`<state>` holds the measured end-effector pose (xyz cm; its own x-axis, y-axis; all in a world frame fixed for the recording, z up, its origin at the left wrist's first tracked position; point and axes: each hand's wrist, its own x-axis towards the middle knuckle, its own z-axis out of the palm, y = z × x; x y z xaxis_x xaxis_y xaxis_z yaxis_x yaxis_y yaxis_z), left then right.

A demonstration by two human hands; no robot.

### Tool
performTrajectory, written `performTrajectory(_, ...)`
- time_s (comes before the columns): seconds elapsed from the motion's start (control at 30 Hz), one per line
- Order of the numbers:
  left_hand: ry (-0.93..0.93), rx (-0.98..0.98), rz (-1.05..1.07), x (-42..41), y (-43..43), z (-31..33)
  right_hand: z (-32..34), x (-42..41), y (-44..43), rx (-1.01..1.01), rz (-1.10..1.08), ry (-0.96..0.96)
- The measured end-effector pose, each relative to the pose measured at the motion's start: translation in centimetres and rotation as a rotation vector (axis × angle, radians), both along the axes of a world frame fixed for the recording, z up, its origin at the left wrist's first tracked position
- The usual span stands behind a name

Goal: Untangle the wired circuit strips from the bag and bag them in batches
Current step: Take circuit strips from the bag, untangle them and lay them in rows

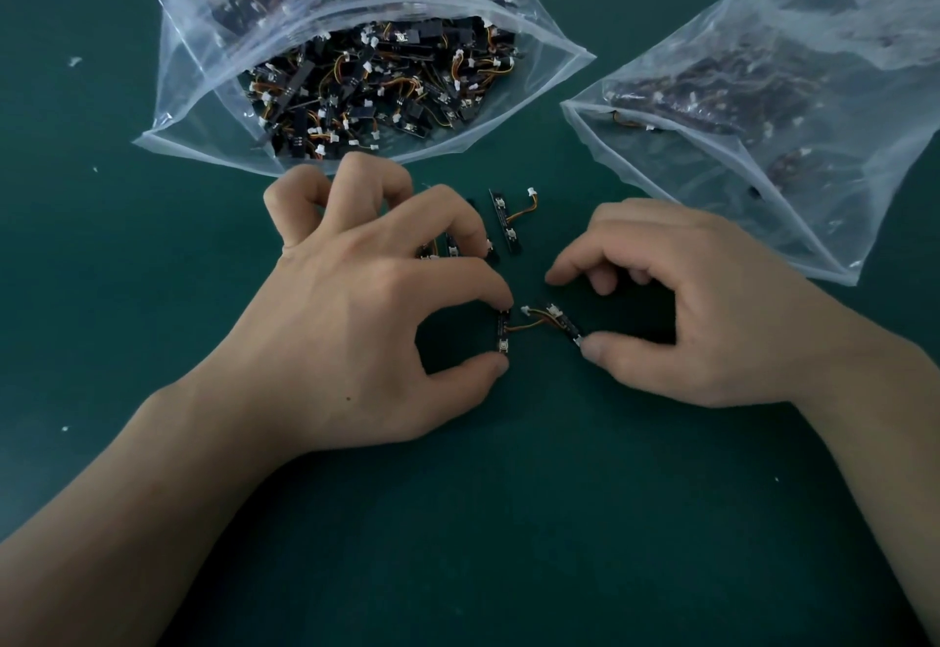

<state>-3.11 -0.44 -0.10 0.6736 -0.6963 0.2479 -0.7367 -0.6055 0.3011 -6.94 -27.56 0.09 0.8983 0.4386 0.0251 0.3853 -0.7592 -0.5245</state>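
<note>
I see the dark green bench (152, 341) filling the whole frame. At the upper left and centre lies the large clear plastic bag (193, 86), its mouth gaping toward me and crammed with a tangle of black wired circuit strips (376, 86), orange-yellow leads and white plugs. A second clear bag (763, 102) lies at the upper right, mouth facing left, with more strips dimly visible through its wall. The left hand (366, 310) sits at centre, just below the big bag's mouth; its grip is pinched, forefinger and thumb on the two ends of a short black strip (503, 336), while its other fingers curl over a few more strips (450, 247) on the bench. The right hand (702, 320) is at centre right, its grip spread: the thumb tip touches the lower end of a second strip (563, 323), the forefinger standing apart above it. An orange-yellow wire (526, 326) runs between these two strips. A loose strip (503, 224) with its own lead and white connector (530, 193) lies between the hands and the bags. Small white specks (75, 61) dot the bench at left.
</note>
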Motion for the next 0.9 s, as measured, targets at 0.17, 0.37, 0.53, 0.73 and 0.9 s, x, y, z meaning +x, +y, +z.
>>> performTrajectory(0.17, -0.017, -0.015, 0.024, -0.1, -0.14, -0.2, -0.37, 0.01, 0.27, 0.004, -0.024, -0.042)
performTrajectory(0.37, -0.05, -0.032, 0.064, -0.14, -0.31, -0.34, -0.64, 0.19, 0.67, 0.009, -0.071, -0.091)
performTrajectory(0.53, -0.065, -0.04, 0.092, -0.22, -0.54, -0.51, -0.69, 0.3, 0.92, 0.013, -0.096, -0.1)
performTrajectory(0.73, -0.082, -0.041, 0.123, -0.4, -0.63, -0.52, -0.64, 0.34, 1.0, 0.026, -0.094, -0.099)
performTrajectory(0.9, -0.081, -0.04, 0.13, -0.49, -0.63, -0.58, -0.54, 0.21, 0.99, 0.023, -0.083, -0.097)
